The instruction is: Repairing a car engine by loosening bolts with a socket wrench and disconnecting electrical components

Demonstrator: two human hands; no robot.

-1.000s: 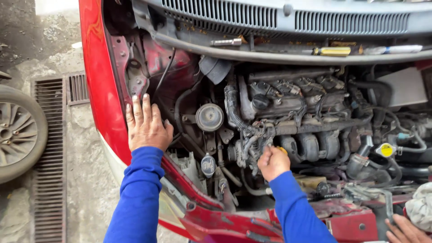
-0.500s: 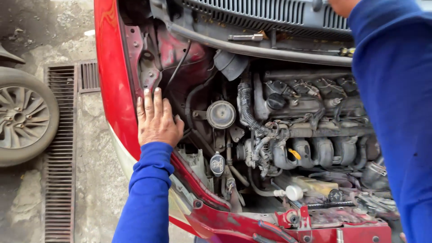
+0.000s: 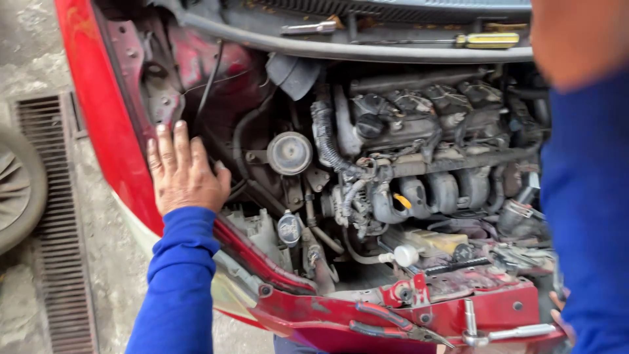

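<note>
I look down into the open engine bay of a red car (image 3: 105,124) parked on grey concrete, with a long metal drain grate (image 3: 56,216) set in the floor at the left and part of a wheel (image 3: 19,190) at the far left edge. The bay is crowded: a grimy engine (image 3: 419,131) with its ribbed intake runners, black hoses, a round grey pulley-like disc (image 3: 289,153), and a small white cap (image 3: 405,255) lower down. A yellow-handled screwdriver (image 3: 488,40) lies on the ledge at the back of the bay. On the red front crossmember (image 3: 367,314) nearest me lie red-handled pliers (image 3: 393,324) and a silver ratchet wrench (image 3: 504,332).

My left hand (image 3: 185,174) is flat and open, fingers spread slightly, palm pressed on the inner edge of the red fender; its grip holds nothing. My right arm, in a blue sleeve (image 3: 583,216), fills the right of the view, blurred. The right hand itself is raised out of frame, so I cannot tell its grip.
</note>
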